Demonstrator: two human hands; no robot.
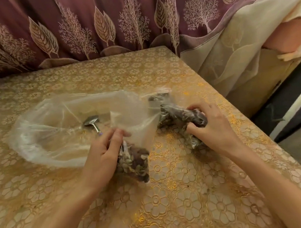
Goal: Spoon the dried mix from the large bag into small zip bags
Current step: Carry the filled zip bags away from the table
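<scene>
Head view: left hand (102, 152) reaches in from lower left, fingers curled round a filled small zip bag (133, 161) held just above the gold floral table (187, 191). Right hand (213, 125) comes from the lower right, clenched round another filled bag (185, 115) lying on the table. Large clear bag (58, 131) lies flat, looks emptied, spoon (93, 124) inside. Patterned curtain (86, 25) behind.

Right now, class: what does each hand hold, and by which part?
Left hand grips a filled zip bag by its upper part. Right hand grips another filled bag around its middle.
</scene>
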